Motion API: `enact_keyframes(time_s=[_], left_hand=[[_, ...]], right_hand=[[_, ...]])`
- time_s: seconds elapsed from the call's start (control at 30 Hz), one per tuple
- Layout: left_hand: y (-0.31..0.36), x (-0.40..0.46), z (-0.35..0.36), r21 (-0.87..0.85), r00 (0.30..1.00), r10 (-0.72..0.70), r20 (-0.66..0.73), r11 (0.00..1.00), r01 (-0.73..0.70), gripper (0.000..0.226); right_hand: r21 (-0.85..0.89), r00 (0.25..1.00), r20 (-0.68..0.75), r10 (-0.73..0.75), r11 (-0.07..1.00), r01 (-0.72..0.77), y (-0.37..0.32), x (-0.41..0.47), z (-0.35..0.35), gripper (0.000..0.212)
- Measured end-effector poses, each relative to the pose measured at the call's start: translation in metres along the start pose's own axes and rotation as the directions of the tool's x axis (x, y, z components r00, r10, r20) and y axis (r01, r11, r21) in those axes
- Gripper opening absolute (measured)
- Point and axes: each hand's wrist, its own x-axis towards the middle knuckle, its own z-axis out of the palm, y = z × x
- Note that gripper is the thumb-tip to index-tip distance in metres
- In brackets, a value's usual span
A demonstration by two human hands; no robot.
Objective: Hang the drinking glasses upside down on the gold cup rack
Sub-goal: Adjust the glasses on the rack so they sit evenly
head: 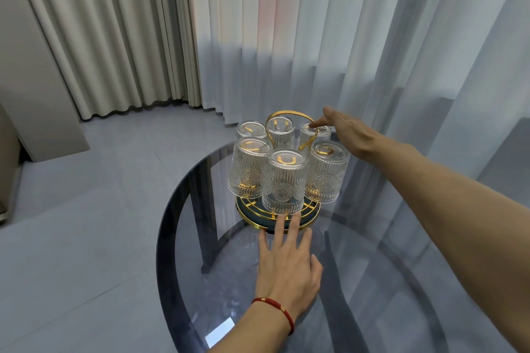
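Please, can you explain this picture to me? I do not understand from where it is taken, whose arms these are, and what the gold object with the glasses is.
There is only one picture, taken by a camera worn on a person's head, looking down at their own two bare hands. On the round glass table stands a gold cup rack with a loop handle. Six drinking glasses hang on it upside down. The left hand, with a red bracelet, lies flat on the table, its fingers touching the rack's base. The right hand reaches to the far right glass. Neither hand holds anything.

text: none legible | labels: none | numbers: none | signs: none
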Motion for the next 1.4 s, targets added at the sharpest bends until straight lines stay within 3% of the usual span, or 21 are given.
enact_keyframes(time_s=[0.37,0.6,0.8,0.93,1.4], left_hand=[[0.000,0.000,-0.001,0.003,1.000,0.003,-0.008,1.000,-0.003,0.057],[0.001,-0.002,-0.002,0.012,1.000,0.006,-0.007,1.000,-0.006,0.058],[0.001,0.000,-0.001,0.003,1.000,0.008,-0.022,1.000,-0.008,0.059],[-0.001,0.001,0.002,0.007,1.000,0.009,-0.006,1.000,-0.009,0.060],[-0.001,0.004,0.003,-0.001,0.999,0.005,0.034,1.000,-0.005,0.060]], right_hand=[[0.050,0.999,-0.045,0.018,0.999,-0.016,0.007,0.003,-0.001,0.073],[0.256,0.991,-0.109,-0.073,0.962,0.099,-0.033,0.019,0.006,0.072],[0.125,0.993,0.043,-0.107,0.987,0.100,-0.068,0.037,0.022,0.074],[-0.004,0.983,0.180,-0.039,0.999,0.041,-0.073,0.046,0.026,0.085],[-0.103,0.978,0.200,0.050,0.994,-0.030,-0.070,0.063,0.029,0.094]])
